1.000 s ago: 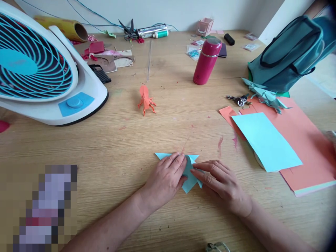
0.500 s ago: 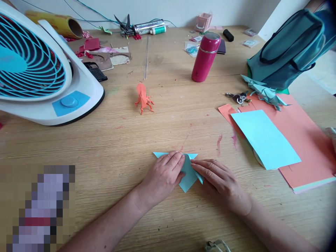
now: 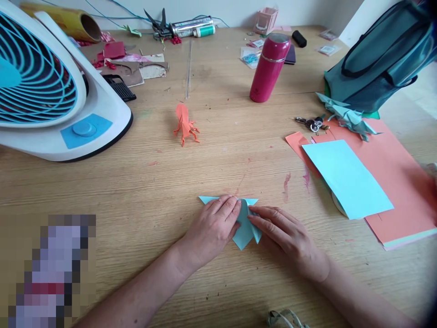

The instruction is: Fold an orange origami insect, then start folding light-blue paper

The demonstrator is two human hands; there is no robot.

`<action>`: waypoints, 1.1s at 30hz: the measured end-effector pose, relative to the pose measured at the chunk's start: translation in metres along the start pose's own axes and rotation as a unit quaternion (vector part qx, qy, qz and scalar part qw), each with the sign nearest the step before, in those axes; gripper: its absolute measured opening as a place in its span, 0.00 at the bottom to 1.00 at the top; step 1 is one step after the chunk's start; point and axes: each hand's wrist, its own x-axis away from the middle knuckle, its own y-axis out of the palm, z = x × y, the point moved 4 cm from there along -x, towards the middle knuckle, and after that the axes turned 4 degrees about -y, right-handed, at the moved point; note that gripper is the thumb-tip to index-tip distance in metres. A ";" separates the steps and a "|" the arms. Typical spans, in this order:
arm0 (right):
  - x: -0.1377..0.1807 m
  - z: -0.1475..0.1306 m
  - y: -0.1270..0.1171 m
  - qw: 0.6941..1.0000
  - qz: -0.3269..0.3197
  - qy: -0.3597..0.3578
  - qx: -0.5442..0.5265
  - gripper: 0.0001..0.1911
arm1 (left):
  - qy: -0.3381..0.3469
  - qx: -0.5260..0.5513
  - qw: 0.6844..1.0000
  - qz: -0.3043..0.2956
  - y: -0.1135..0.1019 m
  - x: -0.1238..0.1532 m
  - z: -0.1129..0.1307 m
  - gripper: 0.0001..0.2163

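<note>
A light blue sheet of origami paper (image 3: 243, 236) lies partly folded on the wooden table, its top edge ending in points at left and right and its lower end in a downward point. My left hand (image 3: 214, 224) rests across its left half, fingers together and thumb bent in, holding it down. With its fingertips, my right hand (image 3: 289, 237) grips a narrow flap at the paper's right side; the flap stands slightly raised. The palms and part of the folds are hidden under my fingers.
An orange origami insect (image 3: 185, 125) stands farther back. To the right, a flat light blue sheet (image 3: 348, 180) overlaps orange paper (image 3: 406, 182), near keys (image 3: 313, 124) and a teal origami figure (image 3: 350, 116). A fan (image 3: 99, 132), magenta flask (image 3: 269, 68) and teal bag (image 3: 375, 64) stand around.
My right fingers have shifted the right flap slightly left and inward, so more of its face shows. My left hand stays in place. The view has moved a little.
</note>
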 end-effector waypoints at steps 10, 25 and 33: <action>0.000 -0.005 0.003 0.999 -0.031 -0.008 -0.009 0.13 | -0.002 0.013 1.000 -0.011 0.002 0.001 -0.001 0.16; -0.003 -0.004 0.004 0.999 -0.041 -0.002 -0.024 0.08 | 0.004 -0.017 1.000 -0.015 0.003 0.002 0.000 0.18; -0.007 -0.008 0.000 0.997 -0.056 -0.041 -0.022 0.12 | 0.001 0.017 1.000 0.015 0.003 0.005 -0.003 0.14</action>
